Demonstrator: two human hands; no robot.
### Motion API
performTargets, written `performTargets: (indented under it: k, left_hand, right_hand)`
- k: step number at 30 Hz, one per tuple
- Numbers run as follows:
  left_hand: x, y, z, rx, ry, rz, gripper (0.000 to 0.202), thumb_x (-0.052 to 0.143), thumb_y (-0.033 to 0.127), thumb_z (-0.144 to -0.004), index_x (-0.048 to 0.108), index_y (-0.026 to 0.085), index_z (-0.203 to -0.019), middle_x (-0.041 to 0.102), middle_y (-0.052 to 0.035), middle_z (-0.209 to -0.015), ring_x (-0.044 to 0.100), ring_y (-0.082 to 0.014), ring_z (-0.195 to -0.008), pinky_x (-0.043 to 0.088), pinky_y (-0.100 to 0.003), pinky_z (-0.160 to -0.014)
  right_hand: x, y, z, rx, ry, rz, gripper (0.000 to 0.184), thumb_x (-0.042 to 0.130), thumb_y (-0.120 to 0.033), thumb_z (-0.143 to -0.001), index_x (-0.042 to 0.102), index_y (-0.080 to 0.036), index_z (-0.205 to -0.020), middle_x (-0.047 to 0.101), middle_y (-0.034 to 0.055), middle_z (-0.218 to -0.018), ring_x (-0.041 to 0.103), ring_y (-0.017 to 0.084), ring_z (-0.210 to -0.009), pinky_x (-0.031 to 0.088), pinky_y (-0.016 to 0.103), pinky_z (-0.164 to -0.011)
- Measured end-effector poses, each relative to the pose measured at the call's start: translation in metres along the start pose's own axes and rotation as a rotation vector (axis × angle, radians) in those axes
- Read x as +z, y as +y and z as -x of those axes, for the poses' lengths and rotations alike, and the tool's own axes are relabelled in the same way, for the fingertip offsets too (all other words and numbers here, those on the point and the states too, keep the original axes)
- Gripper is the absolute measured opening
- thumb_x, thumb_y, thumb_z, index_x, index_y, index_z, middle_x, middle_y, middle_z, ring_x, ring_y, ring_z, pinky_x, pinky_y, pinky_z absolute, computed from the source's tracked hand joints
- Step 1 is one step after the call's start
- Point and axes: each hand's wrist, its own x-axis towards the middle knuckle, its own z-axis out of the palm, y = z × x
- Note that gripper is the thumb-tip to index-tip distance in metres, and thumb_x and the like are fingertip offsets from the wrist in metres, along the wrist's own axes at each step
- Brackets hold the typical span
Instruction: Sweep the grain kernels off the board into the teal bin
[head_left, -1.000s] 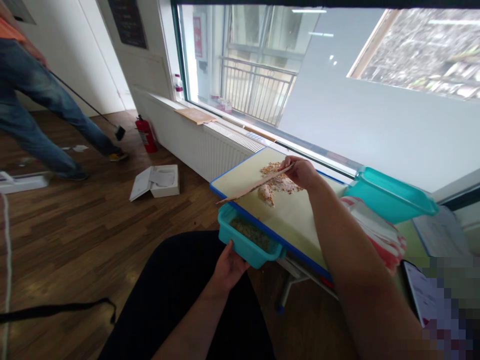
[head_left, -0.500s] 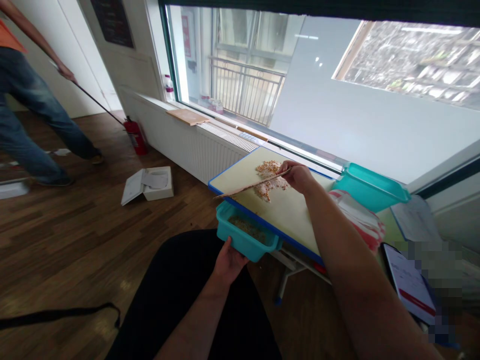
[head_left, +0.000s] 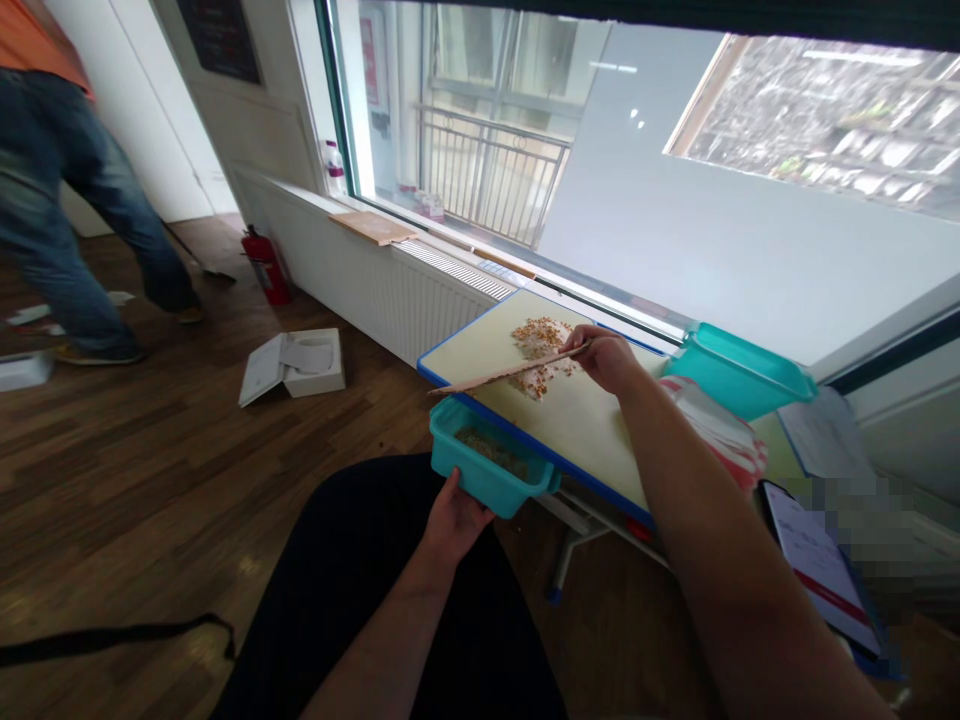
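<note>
Okay, my left hand [head_left: 455,522] clasps a turquoise plastic tub [head_left: 491,487] at the blue-edged cream table [head_left: 589,435].

My right hand [head_left: 606,360] pinches a thin brown cardboard strip [head_left: 499,377] above orange-and-white grains [head_left: 541,336]; the black-framed tablet's [head_left: 814,560] writing I can't read.

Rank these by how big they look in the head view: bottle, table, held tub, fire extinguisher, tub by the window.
1. Table
2. Held tub and tub by the window: too alike to rank
3. Fire extinguisher
4. Bottle

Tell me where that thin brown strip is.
In the head view, the thin brown strip is near centre, in the right hand, slanting past grains on the table.
</note>
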Motion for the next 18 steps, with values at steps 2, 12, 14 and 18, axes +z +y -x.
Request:
performTargets:
  k: [2, 12, 14, 18]
  left_hand:
    - [-0.001, 0.0, -0.001, 0.0, -0.013, 0.007, 0.064, 0.049, 0.043, -0.097, 0.025, 0.031, -0.156, 0.067, -0.008, -0.131, 0.061, -0.0254, -0.122, 0.044, -0.049, -0.106]
    - [0.001, -0.005, 0.001, -0.018, -0.005, 0.045, 0.058, 0.047, 0.042, -0.098, 0.033, 0.029, -0.153, 0.067, -0.0079, -0.132, 0.059, -0.0248, -0.124, 0.041, -0.049, -0.108]
    - [0.0, -0.006, 0.002, -0.03, -0.027, 0.04, 0.055, 0.047, 0.042, -0.099, 0.036, 0.028, -0.151, 0.067, -0.0083, -0.133, 0.059, -0.025, -0.125, 0.041, -0.049, -0.109]
    - [-0.003, -0.014, 0.003, -0.063, -0.088, 0.017, 0.051, 0.047, 0.044, -0.098, 0.045, 0.025, -0.145, 0.065, -0.0099, -0.135, 0.056, -0.0258, -0.128, 0.039, -0.048, -0.111]
  right_hand:
    - [0.001, -0.001, 0.003, 0.002, 0.003, -0.004, 0.014, 0.049, -0.009, -0.043, 0.058, -0.02, -0.048, 0.059, 0.0026, -0.058, 0.055, 0.015, -0.065, 0.038, 0.029, -0.06]
    - [-0.004, 0.0, 0.02, -0.033, 0.012, -0.055, 0.016, 0.05, -0.009, -0.041, 0.057, -0.02, -0.048, 0.061, 0.0029, -0.059, 0.057, 0.015, -0.065, 0.04, 0.031, -0.062]
    - [-0.006, 0.0, 0.022, -0.037, 0.004, -0.058, 0.015, 0.05, -0.009, -0.041, 0.057, -0.02, -0.049, 0.061, 0.0033, -0.058, 0.057, 0.016, -0.065, 0.04, 0.031, -0.062]
    - [-0.011, 0.001, 0.027, -0.047, -0.019, -0.05, 0.016, 0.05, -0.009, -0.041, 0.057, -0.02, -0.05, 0.062, 0.0034, -0.059, 0.058, 0.016, -0.065, 0.042, 0.031, -0.063]
